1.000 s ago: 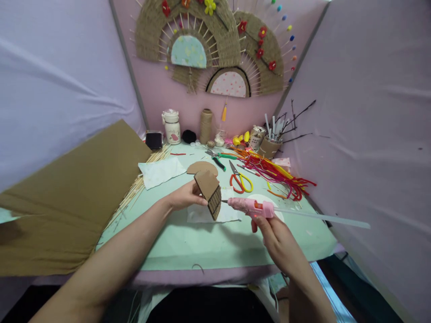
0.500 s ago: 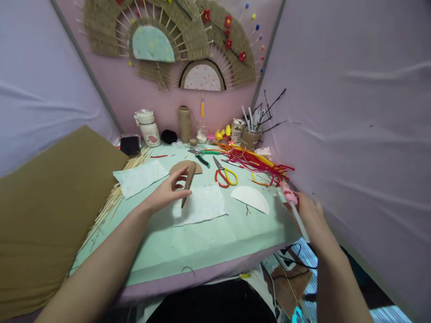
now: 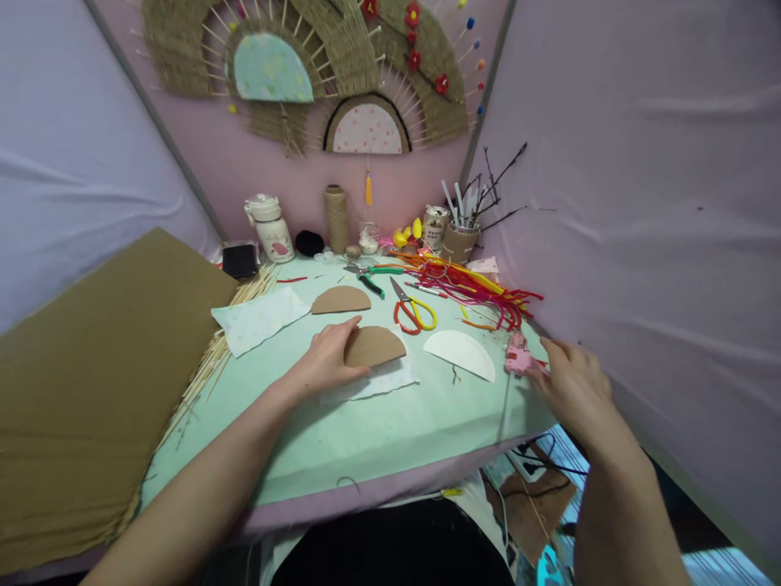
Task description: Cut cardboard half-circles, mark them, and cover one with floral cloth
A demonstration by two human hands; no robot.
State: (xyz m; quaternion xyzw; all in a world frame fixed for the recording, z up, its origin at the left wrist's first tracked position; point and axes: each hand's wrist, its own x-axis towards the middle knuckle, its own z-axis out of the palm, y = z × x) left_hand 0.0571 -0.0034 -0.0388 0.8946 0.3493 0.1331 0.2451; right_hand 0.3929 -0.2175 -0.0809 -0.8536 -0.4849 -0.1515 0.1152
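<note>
My left hand is closed on the edge of a brown cardboard half-disc, which lies nearly flat over a pale patterned cloth piece. At the right edge of the table, the fingers of my right hand are at the handle of a pink hot glue gun, partly hiding it. A pale glue stick runs from the gun toward me. Behind my left hand lies a second cardboard half-disc. Between the cloth and the glue gun rests a white half-disc.
Scissors with red and yellow handles and green-handled pliers lie behind the half-discs. Red and yellow pipe cleaners pile at back right. Thin sticks, another cloth piece and a large brown board are at left.
My left hand has turned the cardboard half-disc from edge-on to nearly flat over the cloth. My right hand has turned the glue gun, its body now at the table's right edge.
</note>
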